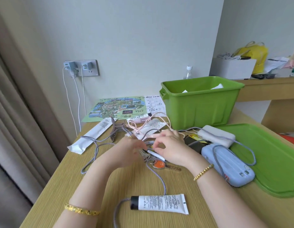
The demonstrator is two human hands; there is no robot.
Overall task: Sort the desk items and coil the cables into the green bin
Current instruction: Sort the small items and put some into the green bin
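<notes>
The green bin point(200, 104) stands open at the back right with white papers inside. My right hand point(169, 145) is at the middle of the desk, thumb and forefinger pinched together at the capped end of a white pen point(153, 153). My left hand point(130, 149) is blurred just left of the pen, over keys with an orange fob point(158, 164); its grip is unclear. A grey braided cable point(96, 149) loops loosely across the desk and over a blue power bank point(228, 165). A pink cable point(143, 125) lies tangled behind my hands.
The bin's green lid point(271, 155) lies flat at the right. A white power bank point(217, 135), a white tube with black cap point(159, 204), a long white tube point(93, 135), a hair clip point(115, 129), a sachet point(153, 127) and a map point(116, 109) lie on the desk.
</notes>
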